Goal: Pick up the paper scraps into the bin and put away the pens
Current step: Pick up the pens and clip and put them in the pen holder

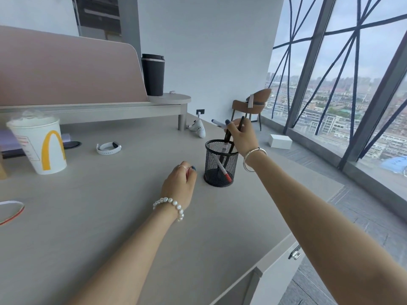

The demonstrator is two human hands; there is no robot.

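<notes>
The right hand (pixel 241 135) pinches several pens (pixel 228 137) directly above the mesh pen holder (pixel 221 164), their lower ends inside its rim. One red-tipped pen (pixel 224 171) leans inside the holder. The left hand (pixel 179 183) rests on the desk (pixel 110 216) just left of the holder, fingers curled; whether it holds anything cannot be determined. A paper cup (pixel 37 144) stands far to its left.
</notes>
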